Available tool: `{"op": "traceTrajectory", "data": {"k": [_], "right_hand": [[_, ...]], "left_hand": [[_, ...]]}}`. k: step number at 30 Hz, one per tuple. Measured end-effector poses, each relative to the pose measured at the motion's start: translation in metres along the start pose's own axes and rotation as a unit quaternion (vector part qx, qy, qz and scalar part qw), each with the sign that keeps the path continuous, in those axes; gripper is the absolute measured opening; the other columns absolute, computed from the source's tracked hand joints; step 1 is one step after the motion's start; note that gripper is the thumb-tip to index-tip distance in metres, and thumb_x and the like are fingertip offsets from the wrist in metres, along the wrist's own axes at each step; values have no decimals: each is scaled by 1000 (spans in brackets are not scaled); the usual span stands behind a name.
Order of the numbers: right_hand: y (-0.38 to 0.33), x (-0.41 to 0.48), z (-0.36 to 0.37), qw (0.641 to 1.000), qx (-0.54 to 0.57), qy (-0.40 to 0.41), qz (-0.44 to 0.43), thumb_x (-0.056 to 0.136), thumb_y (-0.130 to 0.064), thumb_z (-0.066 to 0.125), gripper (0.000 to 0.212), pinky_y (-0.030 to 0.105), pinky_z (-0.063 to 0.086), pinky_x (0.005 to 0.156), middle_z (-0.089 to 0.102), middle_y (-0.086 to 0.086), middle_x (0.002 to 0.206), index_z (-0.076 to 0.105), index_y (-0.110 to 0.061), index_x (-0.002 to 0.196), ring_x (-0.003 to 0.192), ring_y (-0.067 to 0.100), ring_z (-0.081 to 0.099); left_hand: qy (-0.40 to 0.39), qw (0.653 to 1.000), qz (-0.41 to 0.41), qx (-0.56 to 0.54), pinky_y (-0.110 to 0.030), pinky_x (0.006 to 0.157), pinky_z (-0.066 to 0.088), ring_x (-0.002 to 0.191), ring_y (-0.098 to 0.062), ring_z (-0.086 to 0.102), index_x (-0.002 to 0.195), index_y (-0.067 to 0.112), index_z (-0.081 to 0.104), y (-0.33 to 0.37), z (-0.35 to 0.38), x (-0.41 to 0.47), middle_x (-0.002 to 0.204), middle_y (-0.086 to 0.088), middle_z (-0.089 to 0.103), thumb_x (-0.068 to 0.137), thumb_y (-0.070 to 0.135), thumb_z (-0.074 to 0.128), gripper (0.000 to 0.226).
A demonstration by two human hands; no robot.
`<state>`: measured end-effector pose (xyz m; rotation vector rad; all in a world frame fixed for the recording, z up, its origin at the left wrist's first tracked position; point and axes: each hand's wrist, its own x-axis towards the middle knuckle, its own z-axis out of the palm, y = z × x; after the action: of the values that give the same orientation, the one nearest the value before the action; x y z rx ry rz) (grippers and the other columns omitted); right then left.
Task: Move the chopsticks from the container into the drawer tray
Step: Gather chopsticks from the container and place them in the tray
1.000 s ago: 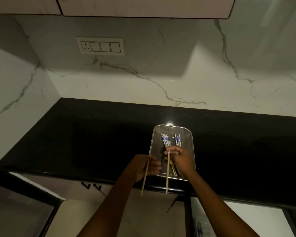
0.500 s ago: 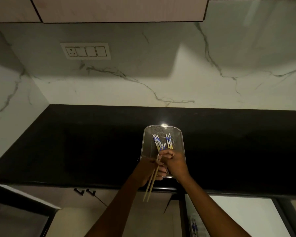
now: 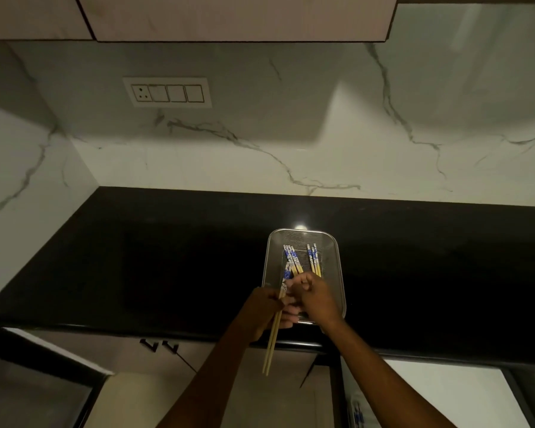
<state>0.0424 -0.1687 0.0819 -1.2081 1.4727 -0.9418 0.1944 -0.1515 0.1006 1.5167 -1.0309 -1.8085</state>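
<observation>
A metal mesh container (image 3: 340, 273) sits on the black counter near its front edge. In it lie wooden chopsticks with blue-and-white tops, one bunch on the left (image 3: 291, 258) and a smaller bunch on the right (image 3: 313, 257). My left hand (image 3: 260, 313) grips a pair of chopsticks (image 3: 271, 345) at the container's near left corner; their plain tips hang down past the counter edge. My right hand (image 3: 317, 299) is just right of it, over the container's near half, with its fingers curled. Whether it touches the chopsticks beneath is hidden.
The black counter (image 3: 167, 257) runs left and right, backed by a white marble wall with a switch plate (image 3: 167, 93). Below the counter edge at lower right, an open drawer (image 3: 357, 410) shows a few blue-topped chopsticks. Cabinet handles (image 3: 159, 345) sit under the counter.
One second ago each hand held a single chopstick. The hands came together, and now both chopsticks sit as a pair in my left hand, with my right hand beside it.
</observation>
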Motion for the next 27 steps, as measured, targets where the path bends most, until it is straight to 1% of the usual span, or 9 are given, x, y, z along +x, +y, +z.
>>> {"op": "traceTrajectory", "data": {"k": [3, 7, 11, 14, 16, 19, 22, 24, 27], "right_hand": [[6, 14, 5, 985, -159, 53, 32, 92, -22, 67, 18, 43, 58, 82, 72, 16, 92, 66, -5, 97, 83, 25, 69], [11, 19, 11, 935, -351, 14, 43, 93, -21, 66, 22, 37, 56, 92, 64, 9, 115, 66, -11, 112, 103, 24, 66], [7, 23, 13, 914, -403, 7, 45, 95, -17, 58, 21, 42, 58, 93, 66, 14, 115, 68, -9, 113, 104, 29, 68], [5, 24, 11, 910, -411, 9, 50, 94, -19, 60, 20, 37, 58, 89, 69, 13, 110, 68, -8, 110, 101, 27, 69], [6, 23, 8, 914, -401, 19, 57, 93, -22, 63, 20, 34, 58, 87, 71, 12, 106, 68, -9, 108, 98, 25, 69], [8, 20, 1, 933, -347, 49, 87, 92, -28, 67, 19, 38, 60, 84, 73, 9, 96, 69, -11, 100, 89, 22, 71], [9, 14, -10, 964, -237, 64, 106, 93, -25, 68, 20, 36, 60, 73, 72, 10, 76, 72, -6, 86, 69, 20, 70], [5, 2, -20, 985, -128, 36, 112, 94, -17, 66, 22, 31, 56, 60, 68, 11, 65, 73, -1, 80, 52, 15, 63], [-5, -31, -33, 993, -1, -39, 115, 93, -16, 67, 15, 20, 54, 51, 73, 9, 68, 75, -5, 86, 50, 9, 65]], "left_hand": [[32, 999, -4, -7, -43, 85, 64, 93, -34, 77, 109, 0, 66, -3, -7, 0, 101, -20, 77, 104, 10, 50, 19], [50, 999, -1, -7, -44, 86, 64, 95, -35, 76, 110, 0, 64, -4, -15, -2, 104, -21, 76, 104, 9, 49, 18], [61, 998, 4, -20, -36, 74, 65, 88, -31, 78, 101, 2, 64, -5, -22, -7, 97, -18, 77, 105, 9, 48, 18], [66, 998, 13, -21, -30, 65, 63, 82, -27, 79, 99, 2, 65, -9, -26, -10, 94, -16, 78, 105, 9, 48, 19], [67, 997, 17, -27, -29, 64, 63, 79, -26, 79, 102, 1, 64, -11, -27, -11, 93, -16, 78, 104, 9, 49, 18], [68, 997, 18, -34, -28, 63, 62, 79, -25, 79, 101, 2, 65, -13, -27, -9, 91, -14, 79, 104, 9, 49, 18], [68, 997, 17, -44, -29, 65, 62, 82, -26, 80, 100, 1, 66, -12, -25, -7, 90, -12, 80, 104, 10, 49, 19], [68, 995, 20, -63, -31, 68, 63, 84, -26, 80, 103, 2, 66, -11, -21, -5, 92, -12, 81, 103, 11, 52, 17], [61, 993, 34, -99, -34, 71, 63, 89, -28, 79, 106, 2, 65, -7, -13, -4, 96, -13, 80, 102, 11, 54, 15]]}}
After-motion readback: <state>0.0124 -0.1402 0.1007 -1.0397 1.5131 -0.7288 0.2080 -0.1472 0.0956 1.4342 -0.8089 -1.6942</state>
